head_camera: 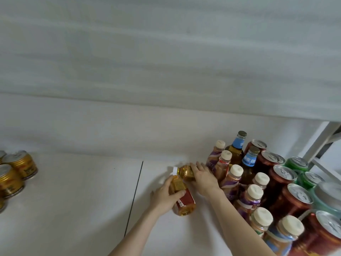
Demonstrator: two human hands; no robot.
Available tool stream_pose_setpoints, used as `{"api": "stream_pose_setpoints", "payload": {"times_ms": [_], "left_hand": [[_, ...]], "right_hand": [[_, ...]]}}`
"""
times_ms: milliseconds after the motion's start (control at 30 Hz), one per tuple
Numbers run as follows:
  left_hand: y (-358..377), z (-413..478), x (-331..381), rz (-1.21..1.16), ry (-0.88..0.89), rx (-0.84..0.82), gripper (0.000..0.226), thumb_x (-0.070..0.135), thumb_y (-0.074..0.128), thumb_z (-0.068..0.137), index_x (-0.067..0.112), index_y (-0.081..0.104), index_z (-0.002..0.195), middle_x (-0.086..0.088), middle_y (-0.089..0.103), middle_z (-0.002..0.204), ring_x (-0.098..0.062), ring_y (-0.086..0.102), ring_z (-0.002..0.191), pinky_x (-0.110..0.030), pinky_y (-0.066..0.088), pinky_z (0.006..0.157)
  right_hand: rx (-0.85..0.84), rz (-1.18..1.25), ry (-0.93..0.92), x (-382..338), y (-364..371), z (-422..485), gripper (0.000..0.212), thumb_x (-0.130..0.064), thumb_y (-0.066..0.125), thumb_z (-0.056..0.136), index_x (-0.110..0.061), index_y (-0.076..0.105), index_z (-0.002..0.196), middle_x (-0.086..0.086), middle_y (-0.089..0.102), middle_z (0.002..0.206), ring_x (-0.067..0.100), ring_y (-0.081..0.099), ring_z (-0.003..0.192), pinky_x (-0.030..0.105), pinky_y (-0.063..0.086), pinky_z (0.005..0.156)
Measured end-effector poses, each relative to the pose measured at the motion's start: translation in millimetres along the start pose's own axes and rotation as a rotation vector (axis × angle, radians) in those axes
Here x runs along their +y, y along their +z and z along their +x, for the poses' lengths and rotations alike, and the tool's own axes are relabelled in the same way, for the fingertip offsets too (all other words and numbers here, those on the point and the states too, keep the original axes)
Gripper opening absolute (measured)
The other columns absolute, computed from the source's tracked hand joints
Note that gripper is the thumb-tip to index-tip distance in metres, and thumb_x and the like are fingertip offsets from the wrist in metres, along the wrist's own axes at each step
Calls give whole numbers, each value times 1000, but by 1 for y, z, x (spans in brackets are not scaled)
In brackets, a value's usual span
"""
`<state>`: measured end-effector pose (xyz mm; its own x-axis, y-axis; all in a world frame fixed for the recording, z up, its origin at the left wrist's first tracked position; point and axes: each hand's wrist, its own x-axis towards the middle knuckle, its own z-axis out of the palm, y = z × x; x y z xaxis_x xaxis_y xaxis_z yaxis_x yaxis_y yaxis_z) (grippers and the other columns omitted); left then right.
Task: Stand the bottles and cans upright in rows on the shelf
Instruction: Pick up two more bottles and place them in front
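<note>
My left hand (165,195) grips an amber tea bottle (184,200) with a red label, tilted with its base toward me, just above the white shelf (83,191). A second amber bottle (186,171) with a white cap lies behind it, and my right hand (203,177) rests on it. To the right stand rows of upright cream-capped bottles (236,174), two blue-labelled glass bottles (238,145), dark red cans (284,174) and green cans (297,164).
Several gold cans (20,166) stand upright at the far left of the shelf. A dark seam (134,196) splits the shelf surface. A white metal upright (317,145) rises at the right end. The wall runs behind.
</note>
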<state>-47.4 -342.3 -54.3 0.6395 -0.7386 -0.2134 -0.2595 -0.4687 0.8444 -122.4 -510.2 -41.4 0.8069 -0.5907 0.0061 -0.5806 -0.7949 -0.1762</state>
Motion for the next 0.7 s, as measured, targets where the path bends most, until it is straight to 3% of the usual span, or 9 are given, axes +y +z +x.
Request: {"api": "stream_pose_setpoints", "payload": {"times_ms": [67,167,267,433,500,567,700], "left_hand": [[3,6,-9,-146,-17,8,94,69,67,54,50,30,138,15,53,134,-18,41,133,-43,33,111],[6,7,-15,-265,-25,21,92,60,76,53,54,33,134,26,50,120,-15,39,132,-42,36,110],[1,-7,-8,-360,26,55,85,39,82,61,51,35,131,16,52,121,-7,50,119,-39,44,104],[-13,-29,-9,-427,143,107,89,6,80,71,36,32,141,14,50,125,4,60,102,-16,53,71],[-20,-39,-10,-436,163,124,92,-3,79,70,34,32,141,16,48,127,9,62,97,-16,54,64],[-27,-49,-11,-423,167,144,95,-6,79,67,36,32,138,20,46,127,11,60,96,-19,55,67],[-37,-69,-14,-371,166,188,101,-11,82,59,36,34,135,21,48,124,-2,60,104,-22,56,71]], "right_hand": [[64,-2,-15,1,6,4,64,-43,57,89,-20,30,143,4,40,144,27,30,138,41,29,113],[143,-4,-18,1,6,4,48,-27,56,91,-21,40,135,3,49,134,25,41,127,37,36,106],[176,-38,-30,-1,6,0,42,-15,52,91,-18,43,131,4,50,131,25,44,124,36,40,101],[198,59,17,-11,0,-17,44,-9,57,85,-19,43,125,4,51,125,25,47,118,38,49,85],[203,148,35,-16,-4,-29,42,-13,60,85,-19,43,123,3,51,121,25,49,114,38,49,74],[210,258,51,-23,-8,-45,41,-26,63,85,-19,44,121,3,52,116,24,51,108,37,46,67],[224,480,74,-34,-7,-79,54,-33,69,80,-21,44,126,2,55,115,23,55,104,38,50,76]]}}
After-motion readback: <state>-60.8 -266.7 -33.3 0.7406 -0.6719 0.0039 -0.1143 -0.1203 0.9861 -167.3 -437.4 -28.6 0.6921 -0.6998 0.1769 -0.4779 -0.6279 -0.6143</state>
